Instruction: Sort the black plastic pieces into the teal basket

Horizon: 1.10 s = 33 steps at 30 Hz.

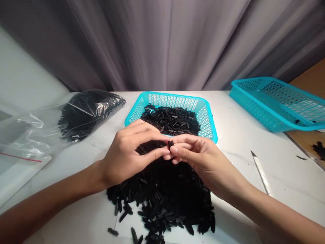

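Observation:
Both hands meet in the middle of the view, above a heap of small, elongated black pieces (167, 200). My right hand (203, 152) pinches one short black piece (170, 145) between thumb and fingers. From the left, my left hand (134, 149) closes its thumb and index finger at the same piece, and its fingertips touch the right hand's fingers. Just beyond the hands stands a turquoise plastic basket (212, 118) with many similar pieces in it. What the black pieces are made of cannot be made out.
A clear plastic bag (93, 108) filled with black pieces lies at the left. At the right, a second turquoise basket (276, 123) sits tilted. A white-handled craft knife (261, 173) rests on the white table (236, 135). Grey curtains (162, 44) hang behind.

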{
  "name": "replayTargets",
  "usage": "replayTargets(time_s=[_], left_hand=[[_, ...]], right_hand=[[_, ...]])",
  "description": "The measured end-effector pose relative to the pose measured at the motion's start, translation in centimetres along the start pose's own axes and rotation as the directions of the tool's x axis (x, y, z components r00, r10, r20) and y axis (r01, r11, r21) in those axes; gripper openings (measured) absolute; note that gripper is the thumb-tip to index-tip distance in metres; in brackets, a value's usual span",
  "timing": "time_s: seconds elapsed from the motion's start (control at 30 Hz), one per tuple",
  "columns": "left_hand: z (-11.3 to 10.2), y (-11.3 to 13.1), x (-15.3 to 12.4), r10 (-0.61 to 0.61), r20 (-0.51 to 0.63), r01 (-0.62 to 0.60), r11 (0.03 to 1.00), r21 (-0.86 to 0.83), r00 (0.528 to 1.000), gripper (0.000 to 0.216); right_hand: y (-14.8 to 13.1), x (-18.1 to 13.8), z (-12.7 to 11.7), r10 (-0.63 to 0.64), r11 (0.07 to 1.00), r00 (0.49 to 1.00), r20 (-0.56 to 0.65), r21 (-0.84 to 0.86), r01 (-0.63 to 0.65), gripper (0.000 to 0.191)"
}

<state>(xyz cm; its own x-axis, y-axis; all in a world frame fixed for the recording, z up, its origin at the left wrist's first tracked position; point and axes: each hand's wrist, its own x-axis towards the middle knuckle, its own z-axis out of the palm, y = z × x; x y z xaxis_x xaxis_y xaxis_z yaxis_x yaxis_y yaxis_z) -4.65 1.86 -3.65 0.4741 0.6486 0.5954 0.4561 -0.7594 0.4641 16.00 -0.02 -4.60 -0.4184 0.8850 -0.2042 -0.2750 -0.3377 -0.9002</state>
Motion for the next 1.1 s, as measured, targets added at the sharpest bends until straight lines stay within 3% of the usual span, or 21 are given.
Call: replayTargets(time_s=[0.27,0.43,0.73,1.1], left_hand=[[0.06,0.01,0.01,-0.017,0.003,0.017,0.997,-0.073,1.000,0.020],[0.04,-0.06,0.09,0.033,-0.043,-0.036,0.996,-0.081,0.999,0.007],[0.02,0.01,0.28,0.020,-0.079,-0.024,0.999,-0.047,0.997,0.008],[0.07,0.02,0.20,0.005,-0.084,-0.008,0.999,-0.043,0.996,0.007]], right_hand=[[-0.63,-0.12,0.10,-0.034,0.998,0.998,-0.050,-0.059,0.031,0.025],[-0.53,-0.10,-0.05,-0.040,0.998,0.999,-0.029,-0.054,0.038,0.019],[-0.72,0.13,-0.61,0.037,0.998,0.999,-0.002,0.043,-0.036,0.022],[-0.75,0.16,-0.50,0.015,0.999,1.000,-0.016,0.036,-0.014,0.016]])
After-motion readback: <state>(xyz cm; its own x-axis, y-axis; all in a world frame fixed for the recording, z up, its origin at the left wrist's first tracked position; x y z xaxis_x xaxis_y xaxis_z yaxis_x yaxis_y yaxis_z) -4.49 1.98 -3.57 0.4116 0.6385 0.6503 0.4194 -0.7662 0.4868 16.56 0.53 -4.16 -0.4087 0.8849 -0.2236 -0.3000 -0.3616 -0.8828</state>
